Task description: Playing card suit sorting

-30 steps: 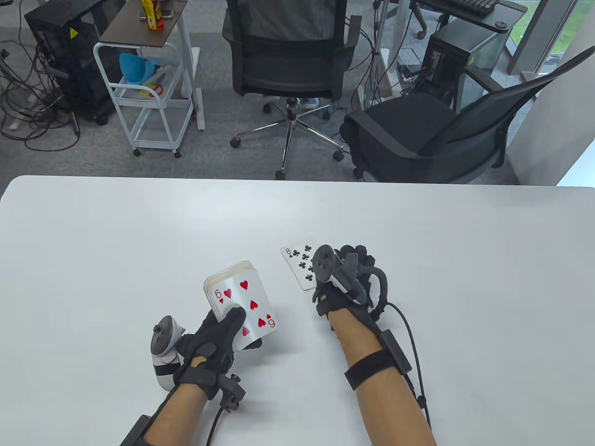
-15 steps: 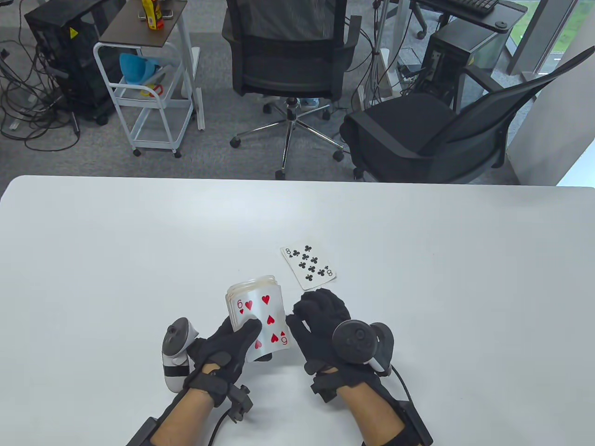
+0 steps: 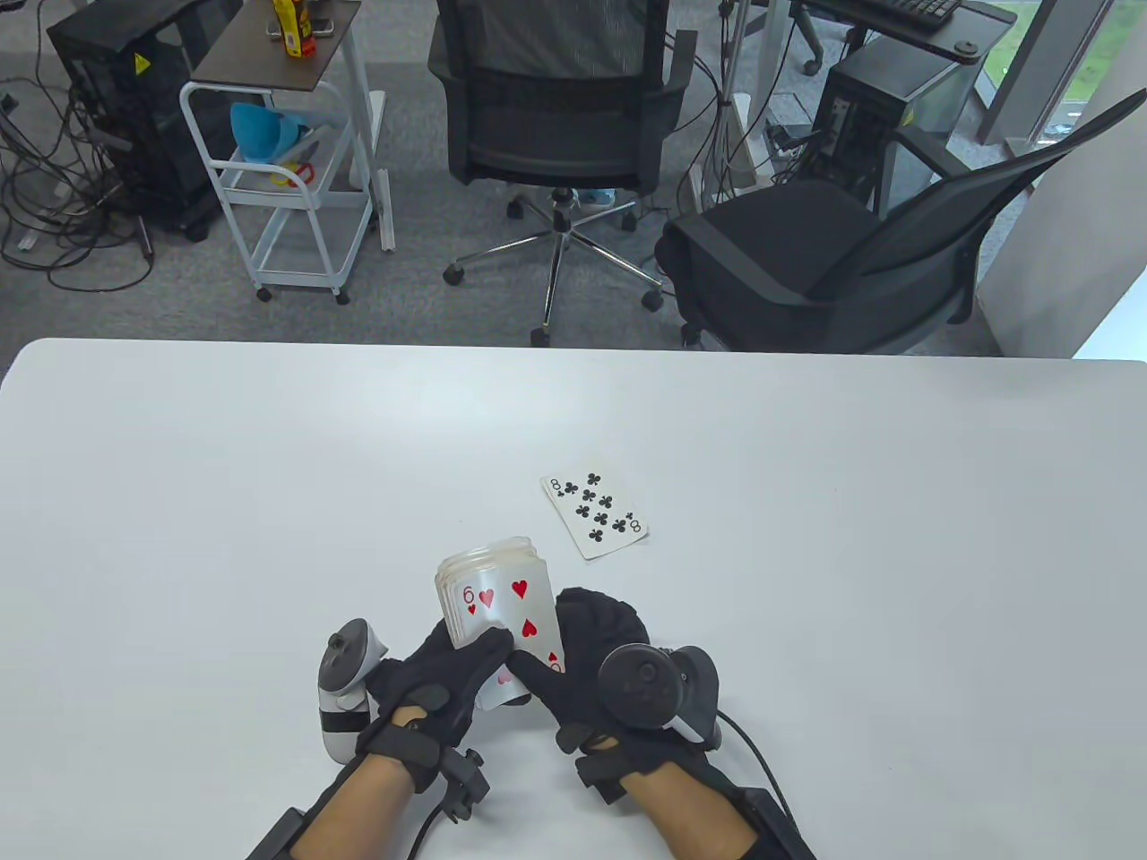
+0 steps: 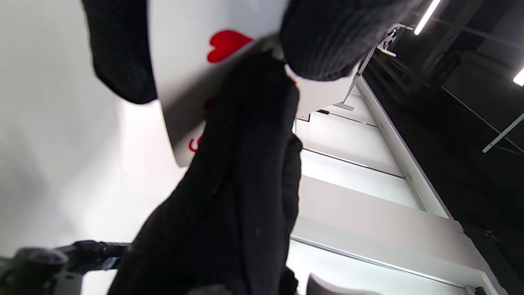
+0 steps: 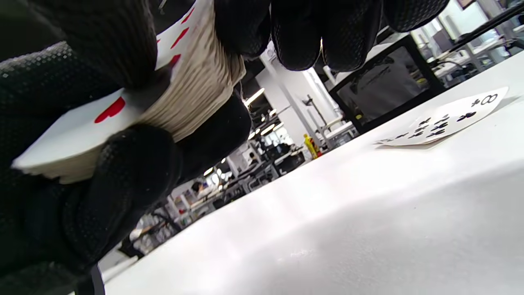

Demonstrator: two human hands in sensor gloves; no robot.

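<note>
My left hand (image 3: 452, 667) grips a thick deck of cards (image 3: 484, 569) face up just above the near middle of the table, its thumb lying across the top card. That card is the six of hearts (image 3: 506, 605). My right hand (image 3: 578, 640) has closed in from the right, its thumb on the card's near corner and its fingers curled over the right edge. In the right wrist view the deck's edge (image 5: 196, 86) sits between gloved fingers. An eight of clubs (image 3: 594, 515) lies face up and alone on the table, just beyond the hands; the right wrist view catches this eight of clubs (image 5: 446, 121) too.
The white table (image 3: 269, 466) stretches wide to both sides and ahead. Beyond its far edge stand two black office chairs (image 3: 556, 116) (image 3: 833, 260) and a white cart (image 3: 287, 170).
My right hand left the eight of clubs on the table, drew back toward me and closed onto the deck's top card. The left hand shifted the deck slightly right.
</note>
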